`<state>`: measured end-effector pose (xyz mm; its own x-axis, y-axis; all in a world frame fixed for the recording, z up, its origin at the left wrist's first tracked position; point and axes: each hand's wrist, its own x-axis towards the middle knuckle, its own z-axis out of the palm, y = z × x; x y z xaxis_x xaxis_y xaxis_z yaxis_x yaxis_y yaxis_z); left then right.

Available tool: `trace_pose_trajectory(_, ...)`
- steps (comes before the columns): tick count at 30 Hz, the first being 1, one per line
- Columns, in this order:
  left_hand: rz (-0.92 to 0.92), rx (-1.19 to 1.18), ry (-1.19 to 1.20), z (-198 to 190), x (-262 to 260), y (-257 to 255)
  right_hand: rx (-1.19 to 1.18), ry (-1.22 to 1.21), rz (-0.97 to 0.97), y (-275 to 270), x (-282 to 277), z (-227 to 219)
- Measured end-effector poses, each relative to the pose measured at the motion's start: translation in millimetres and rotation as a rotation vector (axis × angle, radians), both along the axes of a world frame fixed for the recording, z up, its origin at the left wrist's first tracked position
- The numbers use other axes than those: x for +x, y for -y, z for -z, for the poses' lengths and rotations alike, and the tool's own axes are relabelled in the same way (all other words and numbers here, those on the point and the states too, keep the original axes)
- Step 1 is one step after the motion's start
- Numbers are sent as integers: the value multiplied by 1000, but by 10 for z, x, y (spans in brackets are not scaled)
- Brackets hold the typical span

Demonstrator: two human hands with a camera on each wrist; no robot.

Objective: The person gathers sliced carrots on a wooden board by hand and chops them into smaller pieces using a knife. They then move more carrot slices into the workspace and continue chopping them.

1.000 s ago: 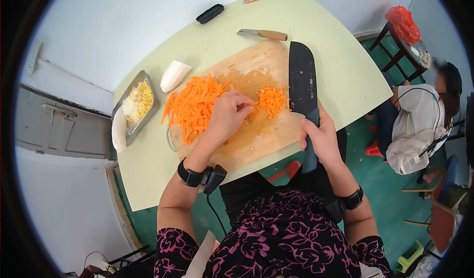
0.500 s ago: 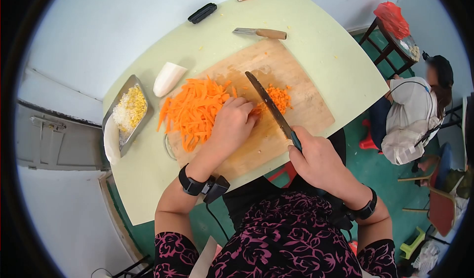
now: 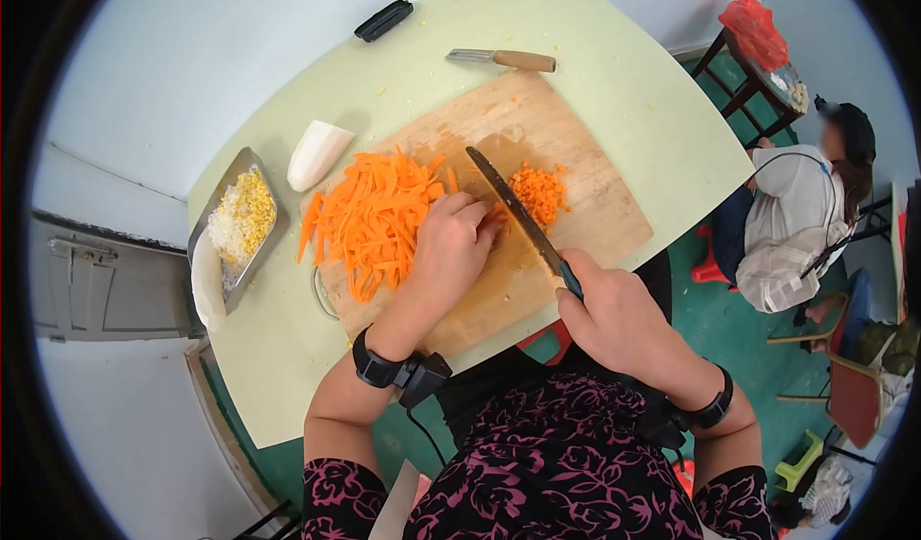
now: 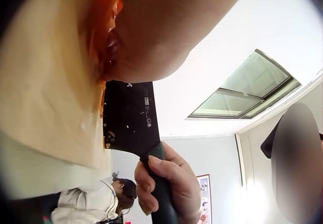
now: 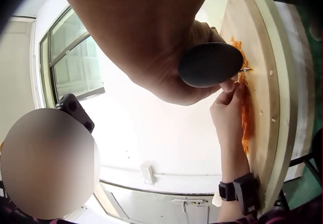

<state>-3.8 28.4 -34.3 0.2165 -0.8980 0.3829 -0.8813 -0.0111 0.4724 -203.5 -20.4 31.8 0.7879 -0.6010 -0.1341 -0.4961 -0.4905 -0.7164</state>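
Observation:
My right hand (image 3: 614,310) grips the dark handle of a black-bladed cleaver (image 3: 516,206). Its blade stands on edge over the wooden cutting board (image 3: 600,199), between my left fingers and a small heap of diced carrot (image 3: 539,193). Bits of carrot cling to the broad blade (image 4: 130,115) in the left wrist view. With fingers bent, my left hand (image 3: 449,252) holds carrot strips down right beside the blade; the hand mostly hides them. A large pile of carrot strips (image 3: 369,219) lies to the left of that hand.
A metal tray (image 3: 272,225) of white and yellow bits sits at the left, a long white piece (image 3: 206,281) on its edge. Near the board lies a white peeled chunk (image 3: 319,154). Behind are a wooden-handled tool (image 3: 523,60) and a black object (image 3: 384,20). Someone sits at the right (image 3: 791,219).
The cleaver has turned from flat to on edge and swung left over the board, close to the left fingers. The left hand has stopped picking at the strips and now holds them down.

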Motion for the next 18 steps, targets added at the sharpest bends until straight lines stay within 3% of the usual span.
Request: trace_pose_trajectory(18,38,-31,34,40,9,38,-77,-107,-111,37,11,-106)
